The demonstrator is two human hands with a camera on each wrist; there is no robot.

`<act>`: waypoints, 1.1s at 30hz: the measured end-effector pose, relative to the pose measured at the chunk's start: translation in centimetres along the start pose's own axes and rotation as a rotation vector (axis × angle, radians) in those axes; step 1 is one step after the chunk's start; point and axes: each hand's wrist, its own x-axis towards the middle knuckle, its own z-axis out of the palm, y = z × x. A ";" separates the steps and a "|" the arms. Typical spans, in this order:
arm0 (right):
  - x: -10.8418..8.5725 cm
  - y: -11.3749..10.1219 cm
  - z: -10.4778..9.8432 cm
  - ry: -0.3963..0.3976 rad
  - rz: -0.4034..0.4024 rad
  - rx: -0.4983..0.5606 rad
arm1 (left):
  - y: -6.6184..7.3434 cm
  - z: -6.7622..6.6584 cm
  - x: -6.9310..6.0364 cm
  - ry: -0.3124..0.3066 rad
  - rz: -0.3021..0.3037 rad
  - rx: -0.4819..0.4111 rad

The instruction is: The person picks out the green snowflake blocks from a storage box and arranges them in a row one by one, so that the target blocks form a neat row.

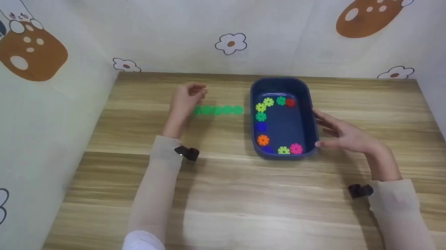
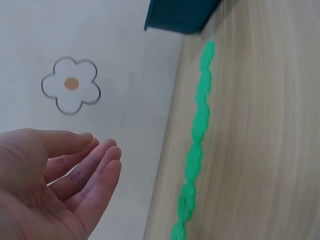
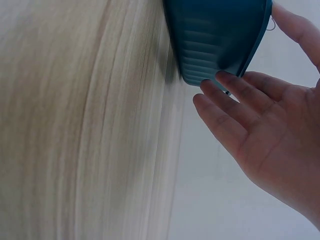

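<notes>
A chain of green snowflake discs [image 1: 218, 110] lies across the wooden table, linked edge to edge. Just above its left end hovers my left hand [image 1: 185, 99]; the left wrist view shows the loosely bent fingers [image 2: 95, 185] with nothing between them, apart from the chain [image 2: 200, 117]. To the right of the chain stands a dark blue rectangular box [image 1: 283, 157] holding several loose discs in yellow, green, red, orange, blue and pink. My right hand [image 1: 347, 137] is spread along the box's right side, with the thumb and fingertips at its rim and wall.
The wooden table [image 1: 241, 204] meets a pale wall covering [image 1: 182, 32] printed with flowers and rabbits close behind the box. Another pale wall [image 1: 49, 136] borders the left side. A black camera mount sits on each wrist.
</notes>
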 end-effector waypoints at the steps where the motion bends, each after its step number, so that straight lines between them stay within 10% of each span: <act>1: 0.0 0.0 0.0 -0.002 -0.002 -0.003 | 0.3 0.4 0.0 -0.003 0.007 -0.012; 22: -0.1 0.2 0.1 0.005 -0.001 0.022 | 6.4 10.7 -0.2 -0.194 0.213 -0.042; 33: 0.0 0.4 0.0 0.009 -0.008 0.014 | 6.8 15.5 0.5 -0.301 0.258 -0.037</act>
